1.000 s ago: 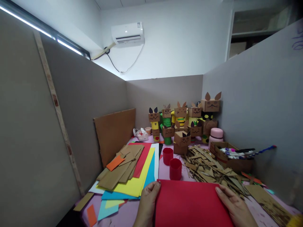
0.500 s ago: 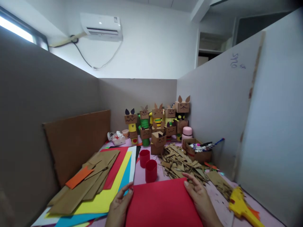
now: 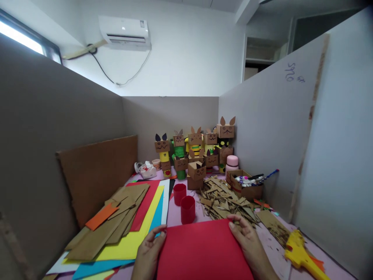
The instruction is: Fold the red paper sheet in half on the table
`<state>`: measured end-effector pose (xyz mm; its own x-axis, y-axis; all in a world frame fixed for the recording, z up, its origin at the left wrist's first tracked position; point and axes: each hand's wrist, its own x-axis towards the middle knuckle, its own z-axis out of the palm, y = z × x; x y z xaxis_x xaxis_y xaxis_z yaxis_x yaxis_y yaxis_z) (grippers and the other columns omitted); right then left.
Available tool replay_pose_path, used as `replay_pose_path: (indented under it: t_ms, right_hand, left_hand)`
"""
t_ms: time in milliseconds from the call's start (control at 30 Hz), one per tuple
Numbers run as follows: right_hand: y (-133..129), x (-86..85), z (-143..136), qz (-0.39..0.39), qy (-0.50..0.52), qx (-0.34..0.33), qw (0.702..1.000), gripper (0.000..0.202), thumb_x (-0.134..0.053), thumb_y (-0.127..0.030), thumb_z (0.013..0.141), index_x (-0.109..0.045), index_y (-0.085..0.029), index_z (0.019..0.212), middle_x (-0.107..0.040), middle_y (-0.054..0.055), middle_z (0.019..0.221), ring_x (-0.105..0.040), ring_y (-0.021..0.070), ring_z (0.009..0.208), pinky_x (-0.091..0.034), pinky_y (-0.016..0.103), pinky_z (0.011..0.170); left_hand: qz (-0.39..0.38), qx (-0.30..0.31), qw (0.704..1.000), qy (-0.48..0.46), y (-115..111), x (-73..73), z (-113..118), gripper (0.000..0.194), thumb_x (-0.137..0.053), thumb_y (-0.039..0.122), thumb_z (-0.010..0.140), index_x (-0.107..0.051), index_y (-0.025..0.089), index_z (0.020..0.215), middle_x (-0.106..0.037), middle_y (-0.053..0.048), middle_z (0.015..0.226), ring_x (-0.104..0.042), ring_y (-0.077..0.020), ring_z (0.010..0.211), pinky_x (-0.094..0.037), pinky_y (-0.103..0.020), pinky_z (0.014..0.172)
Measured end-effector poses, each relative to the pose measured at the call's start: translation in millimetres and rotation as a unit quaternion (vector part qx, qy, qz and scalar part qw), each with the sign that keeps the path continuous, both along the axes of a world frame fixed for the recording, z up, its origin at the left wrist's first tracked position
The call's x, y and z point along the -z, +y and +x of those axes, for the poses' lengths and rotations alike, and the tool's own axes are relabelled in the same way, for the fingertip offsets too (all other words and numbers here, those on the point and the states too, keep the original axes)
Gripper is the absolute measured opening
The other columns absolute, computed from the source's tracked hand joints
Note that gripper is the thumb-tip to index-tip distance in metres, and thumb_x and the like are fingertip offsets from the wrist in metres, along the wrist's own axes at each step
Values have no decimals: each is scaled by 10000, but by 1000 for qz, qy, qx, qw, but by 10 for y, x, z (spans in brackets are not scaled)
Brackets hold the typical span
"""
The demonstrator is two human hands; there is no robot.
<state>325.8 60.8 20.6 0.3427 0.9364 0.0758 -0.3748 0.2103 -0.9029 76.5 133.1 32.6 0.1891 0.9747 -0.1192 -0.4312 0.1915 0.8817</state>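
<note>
A red sheet of paper (image 3: 202,251) spans the space between my hands at the bottom centre, its lower part cut off by the frame. My left hand (image 3: 150,252) pinches its left edge near the top corner. At the opposite top corner my right hand (image 3: 247,243) grips it, thumb on the near face and fingers behind. Just beyond the sheet stand two red paper tubes, the nearer tube (image 3: 188,210) and the farther tube (image 3: 180,194).
Cardboard pieces (image 3: 116,221) and an orange strip (image 3: 101,216) lie over coloured sheets (image 3: 128,243) at left. Cardboard scraps (image 3: 224,198), a box of markers (image 3: 247,191) and a yellow glue gun (image 3: 300,252) are at right. Cardboard cat figures (image 3: 196,173) stand behind; grey partitions (image 3: 171,112) surround the table.
The view has shifted slightly, so everything appears a little to the right. Both hands keep hold of the red sheet in nearly the same position.
</note>
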Motion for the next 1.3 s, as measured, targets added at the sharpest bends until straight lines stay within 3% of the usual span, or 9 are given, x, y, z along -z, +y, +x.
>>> replay_pose_path:
  t_ms: [300, 433, 567, 733, 933, 1100, 1300]
  right_hand:
    - [-8, 32, 12, -23, 1, 15, 1000, 396, -721, -456, 636, -566, -243, 932, -644, -56, 561, -572, 145, 501, -419, 228, 500]
    - [-14, 52, 64, -39, -31, 9, 999, 412, -715, -461, 641, -570, -241, 958, -673, -40, 677, -610, 172, 611, -458, 257, 583]
    - [-16, 53, 97, -42, -40, 15, 998, 390, -710, -459, 646, -578, -237, 939, -675, -31, 708, -610, 172, 638, -458, 255, 593]
    - [-3, 37, 55, -44, -20, 14, 999, 405, -744, -453, 600, -580, -234, 897, -662, -44, 648, -585, 150, 566, -446, 241, 550]
    - [47, 83, 13, -28, 25, 21, 999, 424, -763, -450, 563, -581, -224, 872, -623, -51, 522, -530, 124, 432, -380, 208, 447]
    - [45, 44, 43, -31, 13, 1, 999, 453, -765, -432, 573, -584, -226, 934, -626, -46, 544, -578, 158, 497, -426, 252, 514]
    - [28, 42, 31, -27, 26, -4, 999, 383, -752, -406, 612, -578, -207, 889, -646, -38, 567, -560, 125, 477, -387, 214, 483]
  left_hand:
    - [51, 6, 999, 7, -41, 1, 11, 384, -779, 359, 578, -579, 173, 849, -639, 31, 508, -572, -122, 439, -407, -208, 463]
    - [56, 7, 998, 13, -46, 27, 2, 435, -768, 368, 593, -586, 170, 934, -663, 9, 566, -591, -132, 490, -433, -231, 515]
    - [57, 10, 998, 23, -32, 54, -16, 394, -770, 376, 593, -611, 153, 876, -660, 3, 578, -575, -108, 499, -404, -203, 508]
    - [53, 12, 998, 35, -6, 71, -20, 400, -787, 385, 564, -617, 147, 838, -625, 31, 527, -532, -83, 451, -366, -179, 469]
    - [37, 18, 999, 36, 21, 71, -39, 412, -790, 379, 557, -599, 163, 851, -660, 10, 589, -570, -109, 494, -397, -205, 503]
    - [23, 39, 998, 37, 55, 75, -53, 421, -801, 368, 534, -595, 165, 839, -651, 5, 554, -592, -142, 492, -418, -240, 518]
    - [21, 40, 998, 46, 58, 59, -59, 426, -801, 359, 533, -607, 163, 858, -669, -8, 570, -589, -137, 492, -410, -231, 507]
